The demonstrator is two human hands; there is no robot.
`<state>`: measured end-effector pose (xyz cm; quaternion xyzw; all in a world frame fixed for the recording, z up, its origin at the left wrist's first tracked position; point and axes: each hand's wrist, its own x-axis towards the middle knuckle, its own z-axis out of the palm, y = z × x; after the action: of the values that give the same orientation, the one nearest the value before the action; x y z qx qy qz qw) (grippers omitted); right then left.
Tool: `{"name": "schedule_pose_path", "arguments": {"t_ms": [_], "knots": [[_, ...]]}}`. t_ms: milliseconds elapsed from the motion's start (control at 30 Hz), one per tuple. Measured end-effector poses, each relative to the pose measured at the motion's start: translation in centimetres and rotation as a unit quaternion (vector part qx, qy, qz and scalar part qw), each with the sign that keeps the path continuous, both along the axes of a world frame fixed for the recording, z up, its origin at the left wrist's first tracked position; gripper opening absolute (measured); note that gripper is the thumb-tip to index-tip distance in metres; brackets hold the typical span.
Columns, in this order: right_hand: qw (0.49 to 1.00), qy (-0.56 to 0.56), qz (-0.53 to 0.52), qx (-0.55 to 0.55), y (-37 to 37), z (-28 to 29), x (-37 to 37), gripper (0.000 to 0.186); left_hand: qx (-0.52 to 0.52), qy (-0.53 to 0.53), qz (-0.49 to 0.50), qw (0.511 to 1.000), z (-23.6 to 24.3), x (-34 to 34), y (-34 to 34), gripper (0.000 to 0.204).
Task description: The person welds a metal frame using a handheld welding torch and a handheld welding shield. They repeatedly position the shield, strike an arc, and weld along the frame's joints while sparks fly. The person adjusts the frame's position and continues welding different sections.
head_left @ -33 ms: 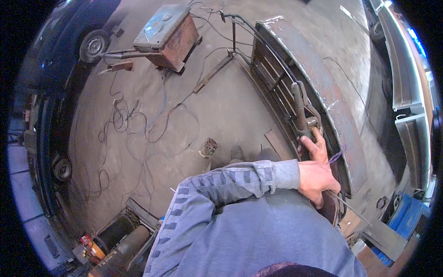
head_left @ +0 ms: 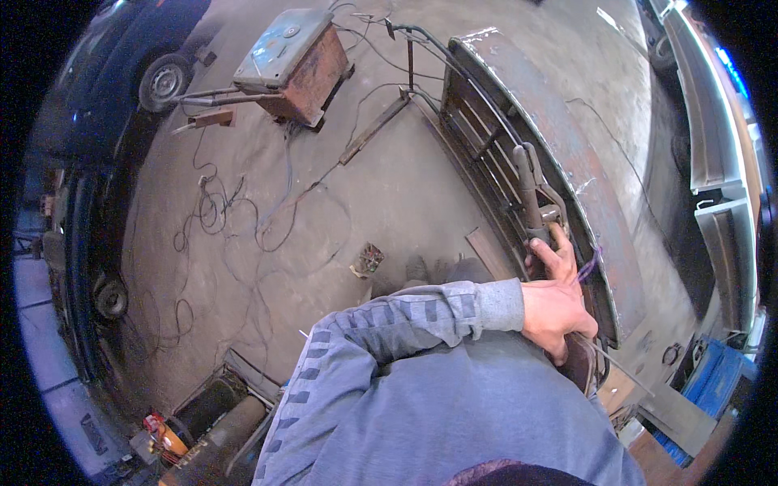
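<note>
Tool of brown tubular metal (head_left: 527, 194) extends beyond the right hand (head_left: 558, 262), fingers bent around its end, beside the left edge of the rust-stained metal panel (head_left: 569, 139). The left hand (head_left: 555, 313) lies just below; its grip I cannot tell.

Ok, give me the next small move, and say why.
I'd probably ease the purple strand away from the right hand before shifting the metal tool: the strand shows close beside that hand, whose fingers are at the tool's lower end, so it could perhaps snag.
</note>
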<state>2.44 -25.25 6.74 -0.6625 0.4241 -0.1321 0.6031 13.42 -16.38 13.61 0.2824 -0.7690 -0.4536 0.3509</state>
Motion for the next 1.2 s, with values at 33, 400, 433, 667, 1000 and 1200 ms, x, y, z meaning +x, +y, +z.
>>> {"name": "schedule_pose_path", "arguments": {"t_ms": [33, 400, 433, 667, 1000, 1200], "knots": [[0.998, 0.014, 0.011, -0.061, -0.3, 0.7, 0.5, 0.05, -0.008, 0.01, 0.01, 1.0, -0.3, 1.5, -0.7, 0.038], [0.995, 0.094, 0.046, 0.005, -10.5, -6.0, -3.9, 0.055, 0.087, 0.063, 0.577, 0.809, -5.6, 24.3, -0.2, 0.051], [0.992, 0.113, 0.042, 0.026, -10.0, -5.0, -3.7, 0.054, 0.189, 0.212, 0.617, 0.734, -7.0, 26.0, 1.0, 0.059], [0.99, 0.137, -0.002, -0.014, -8.7, -5.2, -5.0, 0.046, 0.101, 0.455, 0.635, 0.616, -7.0, 32.2, -1.2, 0.065], [0.982, 0.182, -0.051, 0.018, -8.5, -3.5, -1.4, 0.039, 0.098, 0.405, 0.607, 0.677, -8.2, 29.6, -10.6, 0.058], [0.981, 0.181, -0.063, 0.033, -9.0, -3.5, -0.4, 0.037, 0.157, 0.347, 0.54, 0.75, -7.7, 25.7, -12.7, 0.05]]}}
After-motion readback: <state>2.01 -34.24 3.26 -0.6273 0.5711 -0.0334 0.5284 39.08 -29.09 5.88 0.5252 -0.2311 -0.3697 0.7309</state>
